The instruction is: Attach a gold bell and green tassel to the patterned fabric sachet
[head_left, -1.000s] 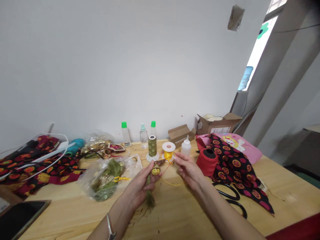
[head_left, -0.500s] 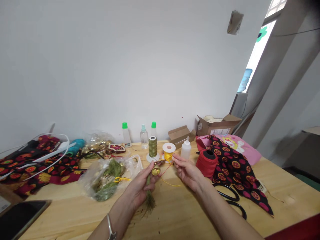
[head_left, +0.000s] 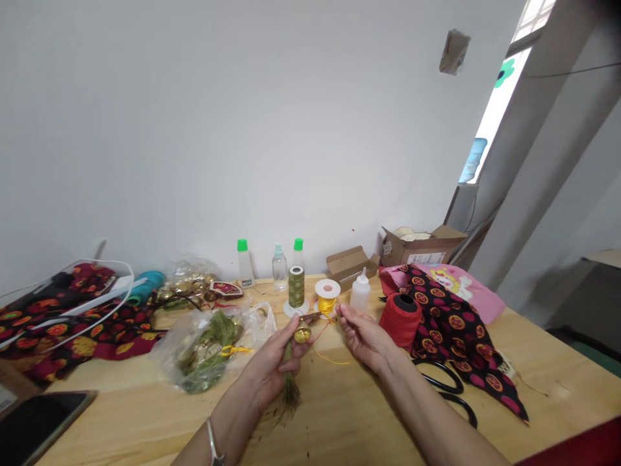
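My left hand is closed round a round gold bell with a green tassel hanging below the fingers. A thin brown stick-like piece juts out above the bell towards the right. My right hand is raised a little to the right, thumb and forefinger pinched on a thin red thread that runs from near the bell. A yellow cord trails below it on the table. Just behind the hands stand a yellow cord spool and an olive thread spool.
On the left lie a clear plastic bag with green tassels, patterned cloth and a phone. To the right are a white squeeze bottle, a red thread cone, black-handled scissors and dark patterned fabric. Bottles and boxes line the wall.
My right hand has shifted very slightly to the right, its fingertips a little farther from the bell. My left hand keeps its hold on the bell and tassel.
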`<state>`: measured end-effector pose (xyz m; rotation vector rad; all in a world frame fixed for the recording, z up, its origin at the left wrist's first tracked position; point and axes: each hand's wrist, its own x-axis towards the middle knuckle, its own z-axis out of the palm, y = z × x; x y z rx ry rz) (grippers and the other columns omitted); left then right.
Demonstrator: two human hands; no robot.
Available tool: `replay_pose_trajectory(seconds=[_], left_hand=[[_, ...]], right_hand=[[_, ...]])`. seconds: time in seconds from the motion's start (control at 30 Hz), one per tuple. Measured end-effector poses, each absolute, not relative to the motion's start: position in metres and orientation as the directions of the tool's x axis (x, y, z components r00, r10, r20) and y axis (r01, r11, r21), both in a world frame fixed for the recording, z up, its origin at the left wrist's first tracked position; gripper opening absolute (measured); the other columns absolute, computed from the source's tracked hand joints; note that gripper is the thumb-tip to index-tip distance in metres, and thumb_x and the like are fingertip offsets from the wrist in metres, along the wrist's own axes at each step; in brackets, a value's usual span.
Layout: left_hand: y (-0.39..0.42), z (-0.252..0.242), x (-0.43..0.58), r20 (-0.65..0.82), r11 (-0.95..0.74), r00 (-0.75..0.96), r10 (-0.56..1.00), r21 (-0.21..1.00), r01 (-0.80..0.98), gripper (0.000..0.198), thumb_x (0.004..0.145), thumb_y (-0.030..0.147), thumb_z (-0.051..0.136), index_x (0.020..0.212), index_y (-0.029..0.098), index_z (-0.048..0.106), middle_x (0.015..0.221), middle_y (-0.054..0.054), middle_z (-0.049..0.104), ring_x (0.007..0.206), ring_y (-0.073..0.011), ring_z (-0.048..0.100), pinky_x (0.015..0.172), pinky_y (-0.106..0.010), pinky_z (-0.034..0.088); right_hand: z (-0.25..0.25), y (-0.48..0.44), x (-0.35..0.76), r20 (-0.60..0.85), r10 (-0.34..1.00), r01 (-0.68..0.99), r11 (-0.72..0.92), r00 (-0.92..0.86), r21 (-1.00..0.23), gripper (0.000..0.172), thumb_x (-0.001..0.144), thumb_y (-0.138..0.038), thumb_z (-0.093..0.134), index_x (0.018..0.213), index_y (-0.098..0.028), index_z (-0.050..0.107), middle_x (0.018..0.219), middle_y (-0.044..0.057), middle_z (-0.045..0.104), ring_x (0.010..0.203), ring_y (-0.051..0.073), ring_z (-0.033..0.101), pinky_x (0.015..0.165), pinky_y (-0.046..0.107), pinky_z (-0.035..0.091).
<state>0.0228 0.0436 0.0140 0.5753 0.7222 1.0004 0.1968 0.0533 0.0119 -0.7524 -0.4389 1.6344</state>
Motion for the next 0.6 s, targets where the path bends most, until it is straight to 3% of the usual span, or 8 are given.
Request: replay_pose_trajectory(seconds=[0.27, 0.6], left_hand=[[0.043, 0.013, 0.025, -0.293, 0.442, 0.344, 0.892, 0.723, -0.53, 0.018, 0.074, 0.029, 0.062, 0.083, 0.014, 0.057, 0.07, -0.002, 0.059, 0.054, -0.007, 0.057, 0.026, -0.007, 0.016], [0.04, 0.014, 0.026, -0.259, 0.44, 0.388, 0.885, 0.737, -0.513, 0.025, 0.073, 0.027, 0.063, 0.094, 0.015, 0.059, 0.074, -0.004, 0.06, 0.054, -0.0062, 0.057, 0.026, -0.007, 0.017]], right_hand=[[0.013, 0.054, 0.197, -0.211, 0.978, -0.714, -0.152, -0.006, -0.683, 0.028, 0.045, -0.009, 0.079, 0.066, -0.014, 0.061, 0.05, -0.007, 0.058, 0.038, 0.0, 0.045, 0.03, 0.006, 0.03], [0.01, 0.049, 0.187, -0.175, 0.984, -0.582, -0.146, -0.007, -0.8, 0.029, 0.04, -0.015, 0.081, 0.057, -0.013, 0.058, 0.044, -0.008, 0.05, 0.034, -0.001, 0.03, 0.031, 0.011, 0.015]])
